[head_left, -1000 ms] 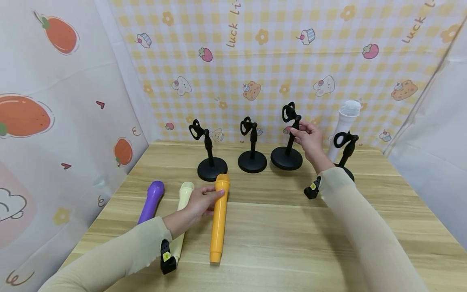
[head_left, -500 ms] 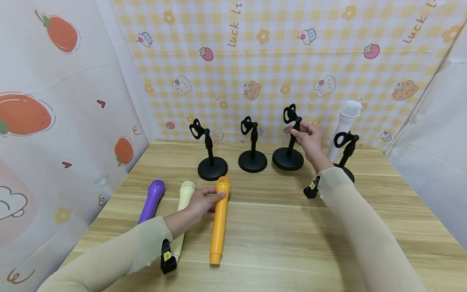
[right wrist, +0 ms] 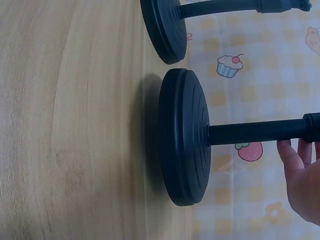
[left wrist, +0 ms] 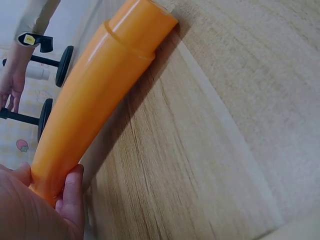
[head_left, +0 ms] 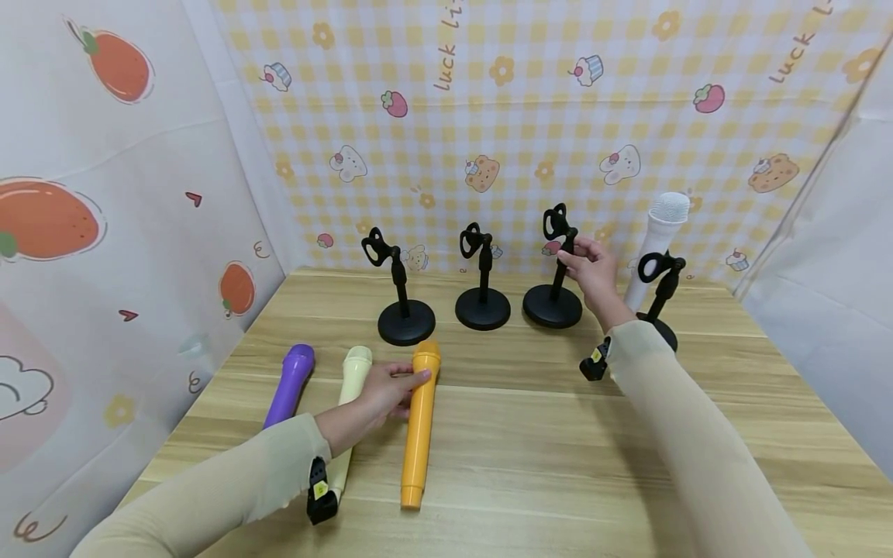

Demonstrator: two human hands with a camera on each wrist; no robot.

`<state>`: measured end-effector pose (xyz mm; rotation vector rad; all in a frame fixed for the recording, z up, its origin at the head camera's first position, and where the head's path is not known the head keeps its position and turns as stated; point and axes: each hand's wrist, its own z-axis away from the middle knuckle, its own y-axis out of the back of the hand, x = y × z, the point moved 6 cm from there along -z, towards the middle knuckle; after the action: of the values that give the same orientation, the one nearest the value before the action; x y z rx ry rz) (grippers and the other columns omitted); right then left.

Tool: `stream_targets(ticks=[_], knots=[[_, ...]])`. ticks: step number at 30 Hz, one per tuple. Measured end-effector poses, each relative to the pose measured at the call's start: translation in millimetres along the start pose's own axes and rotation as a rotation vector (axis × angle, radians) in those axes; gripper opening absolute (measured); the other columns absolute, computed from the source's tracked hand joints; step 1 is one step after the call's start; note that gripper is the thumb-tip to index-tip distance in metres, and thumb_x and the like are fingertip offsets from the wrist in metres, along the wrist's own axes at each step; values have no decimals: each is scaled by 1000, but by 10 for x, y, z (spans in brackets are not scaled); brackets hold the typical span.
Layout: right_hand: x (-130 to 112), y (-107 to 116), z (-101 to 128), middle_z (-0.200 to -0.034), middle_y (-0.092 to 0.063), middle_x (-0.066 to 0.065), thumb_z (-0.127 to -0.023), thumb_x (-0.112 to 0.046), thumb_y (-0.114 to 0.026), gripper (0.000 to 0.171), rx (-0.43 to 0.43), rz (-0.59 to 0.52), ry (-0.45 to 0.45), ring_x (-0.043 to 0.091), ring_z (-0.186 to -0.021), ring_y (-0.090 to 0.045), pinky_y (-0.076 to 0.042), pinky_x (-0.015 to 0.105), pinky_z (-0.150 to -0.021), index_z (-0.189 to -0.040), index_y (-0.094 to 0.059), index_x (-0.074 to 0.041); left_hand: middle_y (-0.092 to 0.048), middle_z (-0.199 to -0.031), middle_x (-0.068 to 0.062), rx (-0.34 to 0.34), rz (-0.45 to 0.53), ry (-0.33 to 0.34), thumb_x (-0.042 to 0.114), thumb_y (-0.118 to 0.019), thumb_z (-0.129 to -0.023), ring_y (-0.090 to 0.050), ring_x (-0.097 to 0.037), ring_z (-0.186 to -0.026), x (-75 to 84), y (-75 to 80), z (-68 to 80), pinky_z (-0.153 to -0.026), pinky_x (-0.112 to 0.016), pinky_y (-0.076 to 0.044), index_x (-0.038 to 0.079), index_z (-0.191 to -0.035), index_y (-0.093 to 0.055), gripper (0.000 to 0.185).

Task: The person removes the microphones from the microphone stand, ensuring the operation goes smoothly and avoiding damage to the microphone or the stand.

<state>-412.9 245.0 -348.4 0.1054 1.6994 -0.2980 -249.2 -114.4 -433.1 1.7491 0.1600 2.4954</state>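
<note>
My left hand [head_left: 382,394] grips an orange microphone [head_left: 418,434] just below its head; in the left wrist view thumb and fingers wrap the orange body [left wrist: 95,90]. The tail of this microphone points toward me, close over the table. My right hand [head_left: 593,275] pinches the pole of a black microphone stand [head_left: 551,306], whose clip at the top holds nothing. In the right wrist view its round base [right wrist: 185,140] stands close to the tabletop; whether it touches I cannot tell. Beside my left hand lies a cream microphone [head_left: 356,372], partly hidden by the wrist.
A purple microphone [head_left: 293,380] lies at the left on the wooden table [head_left: 530,457]. Two more black stands [head_left: 407,322] are at the back left and middle. On the right, a white microphone [head_left: 663,225] stands upright behind another black stand [head_left: 659,298], partly covered by my right arm.
The stand in my right hand has come down and slightly right. My left hand has lowered the orange microphone a little toward me. The other stands and microphones have stayed put.
</note>
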Motion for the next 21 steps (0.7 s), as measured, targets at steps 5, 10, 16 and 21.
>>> stream_targets(ticks=[5, 10, 16, 21], knots=[[32, 9, -11, -102, -57, 3, -88, -6, -72, 38, 9, 35, -2, 9, -83, -65, -55, 30, -79, -124, -61, -5, -68, -83, -11, 10, -13, -12, 21, -74, -89, -65, -16, -63, -17, 1, -8, -48, -29, -54, -2, -119, -60, 40], [44, 12, -24, -103, -57, 3, -86, -10, -75, 43, 12, 51, 1, 9, -84, -65, -54, 34, -84, -126, -60, -5, -68, -84, -10, 22, -26, -9, 23, -74, -88, -65, -16, -64, -43, 4, -18, -49, -31, -54, -1, -118, -61, 40], [62, 21, -24, -103, -56, 3, -87, -7, -73, 43, 13, 40, -11, 8, -82, -65, -55, 33, -83, -128, -59, -3, -67, -86, -11, 23, -37, -7, 24, -74, -88, -64, -16, -64, -48, 12, -13, -49, -32, -54, -1, -118, -62, 40], [83, 32, -13, -101, -57, 3, -86, -5, -73, 43, 10, -4, -27, 8, -80, -66, -55, 32, -82, -127, -59, -3, -65, -85, -11, 31, -48, -9, 24, -74, -89, -63, -16, -65, -42, 11, -10, -48, -31, -54, -1, -121, -60, 43]])
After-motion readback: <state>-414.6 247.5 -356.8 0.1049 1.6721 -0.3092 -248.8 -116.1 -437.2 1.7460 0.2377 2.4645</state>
